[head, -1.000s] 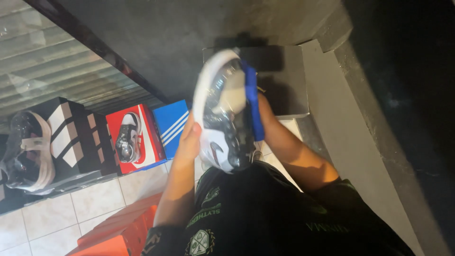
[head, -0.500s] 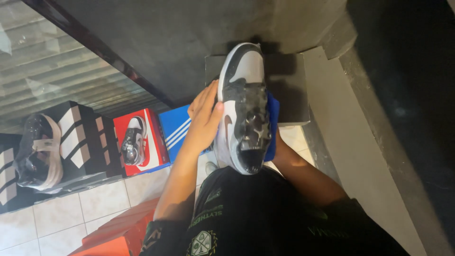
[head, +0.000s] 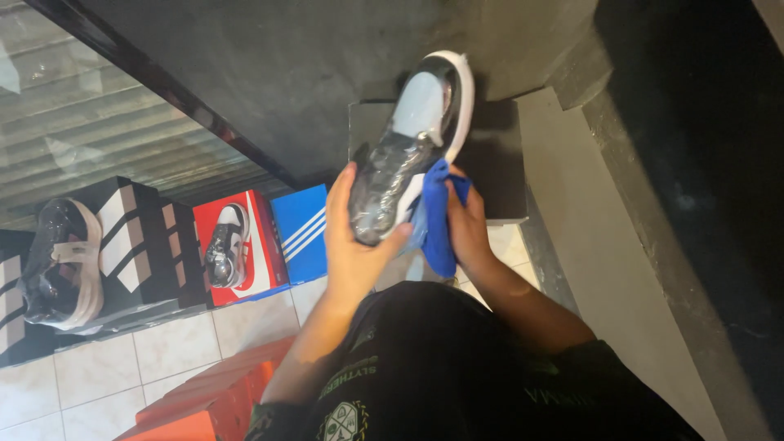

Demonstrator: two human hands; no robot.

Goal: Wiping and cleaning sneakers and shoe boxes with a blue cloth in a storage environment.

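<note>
Sneaker [head: 412, 147], grey and pale blue with a white sole and wrapped in clear shiny film, held up in front of the person, toe pointing away, above a dark shoe box [head: 498, 163] that stands against the dark wall.

Head view: left hand [head: 355, 245] is closed around the heel end of the sneaker, fingers up one side and thumb across the other. Right hand [head: 467, 224] grips a bunched blue cloth [head: 434, 220], which is pressed against the sneaker's side near the sole; the cloth hangs down between the two hands. Both forearms rise from the person's dark printed shirt [head: 457, 384] at the bottom of the frame.

On the white tiled floor [head: 90, 376] at left stands a row of shoe boxes: a black box with white stripes [head: 135, 241], a red box [head: 245, 245] bearing a dark wrapped shoe [head: 224, 245], and a blue box with white stripes [head: 302, 229]. Another wrapped shoe [head: 57, 261] sits at the far left. Orange boxes [head: 212, 400] lie at the lower left, near the left elbow.
</note>
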